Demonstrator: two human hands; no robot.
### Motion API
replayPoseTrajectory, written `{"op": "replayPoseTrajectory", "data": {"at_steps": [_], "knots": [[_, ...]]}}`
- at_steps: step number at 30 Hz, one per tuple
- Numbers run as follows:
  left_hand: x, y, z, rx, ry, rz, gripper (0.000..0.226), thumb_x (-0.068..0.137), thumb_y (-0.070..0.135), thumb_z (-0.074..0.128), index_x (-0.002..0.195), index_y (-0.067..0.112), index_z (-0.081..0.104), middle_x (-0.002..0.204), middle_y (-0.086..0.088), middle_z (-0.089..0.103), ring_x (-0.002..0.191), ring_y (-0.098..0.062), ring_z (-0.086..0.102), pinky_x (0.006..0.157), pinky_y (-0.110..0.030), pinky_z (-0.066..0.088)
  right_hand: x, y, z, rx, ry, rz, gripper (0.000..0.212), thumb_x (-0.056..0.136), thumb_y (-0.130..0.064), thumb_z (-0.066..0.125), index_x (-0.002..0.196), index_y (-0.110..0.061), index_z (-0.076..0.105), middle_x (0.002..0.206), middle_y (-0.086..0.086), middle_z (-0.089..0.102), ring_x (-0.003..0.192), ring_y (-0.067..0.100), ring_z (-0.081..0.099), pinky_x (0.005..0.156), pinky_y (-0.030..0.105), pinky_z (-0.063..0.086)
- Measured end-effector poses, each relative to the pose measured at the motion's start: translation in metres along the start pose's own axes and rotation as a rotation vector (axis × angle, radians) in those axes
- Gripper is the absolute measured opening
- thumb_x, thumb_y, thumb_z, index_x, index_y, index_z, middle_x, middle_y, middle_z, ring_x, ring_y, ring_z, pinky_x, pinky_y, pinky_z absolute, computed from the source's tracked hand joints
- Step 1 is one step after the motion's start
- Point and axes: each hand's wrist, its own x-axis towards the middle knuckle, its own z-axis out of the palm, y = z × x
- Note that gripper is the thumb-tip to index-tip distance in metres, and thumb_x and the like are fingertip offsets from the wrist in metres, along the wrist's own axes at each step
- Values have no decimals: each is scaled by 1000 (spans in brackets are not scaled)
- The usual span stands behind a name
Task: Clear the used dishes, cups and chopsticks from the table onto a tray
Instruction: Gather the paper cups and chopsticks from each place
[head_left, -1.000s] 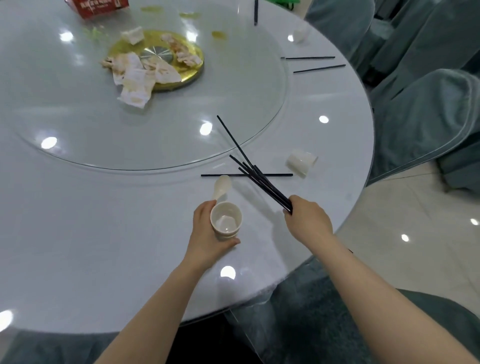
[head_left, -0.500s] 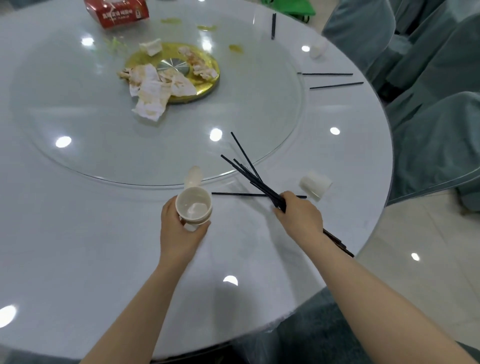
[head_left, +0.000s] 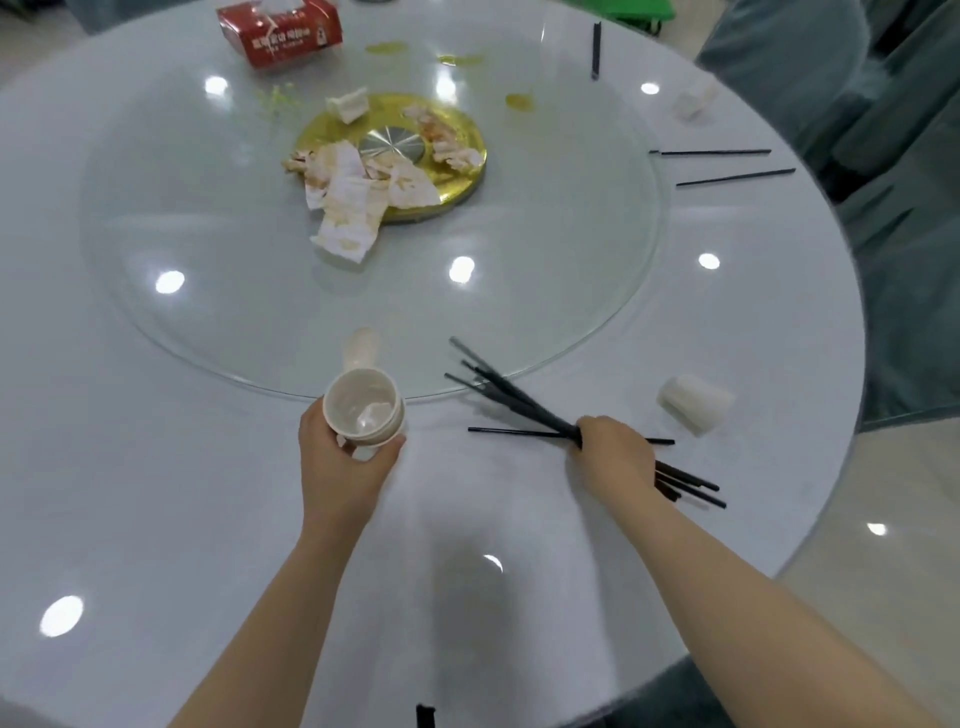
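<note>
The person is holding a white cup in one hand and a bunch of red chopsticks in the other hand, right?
Nearly. The head view shows the left hand holding the white cup, but the chopsticks in the right hand are black, not red.

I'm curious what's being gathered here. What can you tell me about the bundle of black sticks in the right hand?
The chopsticks are thin, black and plain, several bunched together. The right hand grips them near the middle. Their far ends fan out over the edge of the glass turntable; their near ends poke out behind the hand. One more lies flat on the table beneath.
</note>
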Motion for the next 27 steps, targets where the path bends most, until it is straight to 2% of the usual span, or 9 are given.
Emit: {"op": "replayPoseTrajectory", "data": {"at_steps": [5,8,11,12,15,18,20,22,27], "knots": [[9,4,4,-33,-61,-44,63,69,2,83,124,10,54,124,-12,56,111,-22,58,94,-39,51,-15,5,5,-114,-17,-91,13,84,-3,48,93,-10,55,100,6,49,90,25,49,59,33,30],[9,9,9,-61,-70,-51,62,69,5,83,121,18,53,122,0,58,107,-9,59,91,-32,51,-33,16,12,-79,-41,-78,13,88,-5,46,99,-10,52,106,5,45,95,24,48,59,33,34],[2,19,17,-76,-69,-25,61,68,7,84,106,43,51,106,31,57,96,13,57,79,-16,46,-53,31,10,-96,-50,-43,17,89,-10,43,105,-13,49,102,3,53,96,25,52,61,32,34],[-1,22,20,-81,-75,-25,61,68,8,84,103,45,49,102,34,56,94,17,55,76,-14,44,-59,36,8,-99,-42,-30,16,90,-11,43,105,-13,48,95,4,56,92,25,54,59,32,33],[-13,32,34,-101,-117,-27,60,69,10,84,109,37,49,109,21,54,95,15,55,73,-11,42,-82,55,-5,-78,21,13,15,91,-24,48,101,-14,47,69,-3,41,72,23,44,52,32,28],[-35,53,59,-134,-207,33,58,70,9,84,102,43,51,108,18,57,92,14,57,66,-4,45,-115,84,-29,-89,104,57,20,90,-33,52,98,-15,46,62,-6,28,66,19,35,48,32,25],[-51,68,79,-153,-263,66,59,69,7,83,100,46,50,105,20,57,89,17,57,65,-4,45,-139,107,-46,-135,157,89,20,90,-34,52,97,-16,44,60,-6,28,67,20,36,48,31,24],[-73,86,99,-171,-322,80,59,68,10,84,107,38,50,109,16,56,90,18,56,68,-8,44,-167,133,-65,-162,204,137,20,91,-34,52,95,-16,45,59,-6,30,65,20,38,48,31,26],[-156,127,146,-187,-453,181,64,67,11,84,121,20,51,121,2,58,97,5,58,67,-4,44,-255,214,-109,-151,333,268,17,93,-33,50,93,-17,43,61,-4,37,59,24,45,45,30,26]]}}
